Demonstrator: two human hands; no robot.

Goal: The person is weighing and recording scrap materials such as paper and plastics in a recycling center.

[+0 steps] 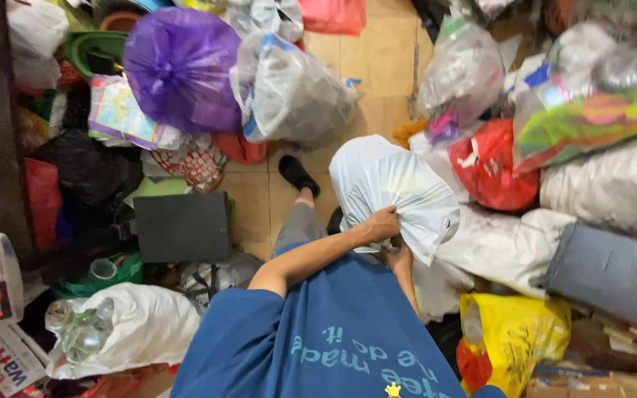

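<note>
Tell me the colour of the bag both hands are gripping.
White, faintly translucent plastic bag; seen best in the head view.

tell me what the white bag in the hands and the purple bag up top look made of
White bag: thin plastic film, slightly glossy; it creases and bunches where the left hand and right hand grip it. Purple bag: translucent plastic film, likely, shiny, gathered into a knot with fine radiating wrinkles.
</note>
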